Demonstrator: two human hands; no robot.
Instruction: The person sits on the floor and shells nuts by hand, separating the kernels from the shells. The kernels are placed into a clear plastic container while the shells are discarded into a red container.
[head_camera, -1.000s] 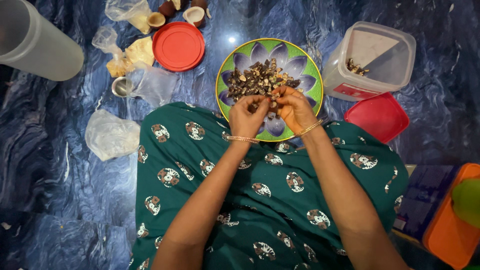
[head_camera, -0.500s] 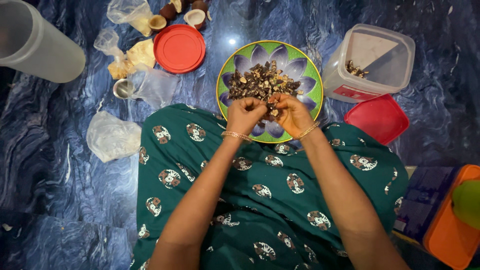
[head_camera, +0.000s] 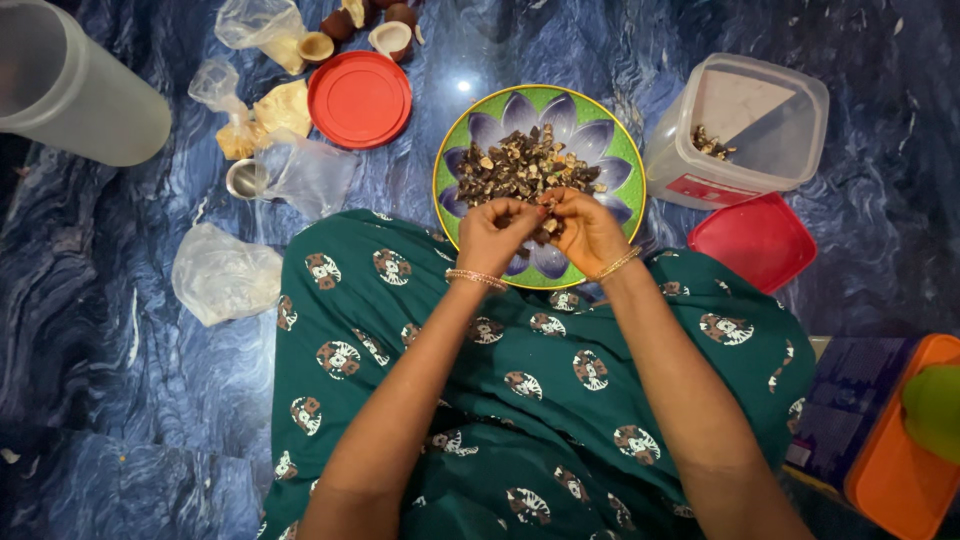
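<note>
Both hands — left hand (head_camera: 492, 235) and right hand (head_camera: 590, 228) — pinch 1 dark dried piece (head_camera: 545, 212) together, mid-shelling by the look; the heap (head_camera: 520, 165) on the flower-patterned plate (head_camera: 610, 130) lies just beyond the fingertips.

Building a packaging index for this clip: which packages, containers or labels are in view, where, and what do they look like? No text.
Clear square tub, right of the plate: open, a few dark pieces inside, red label on its side.
Red square lid, in front of the tub.
Red round lid, left of the plate.
Clear plastic bags, left floor: crumpled.
Frosted cylinder container, top left: on its side.
</note>
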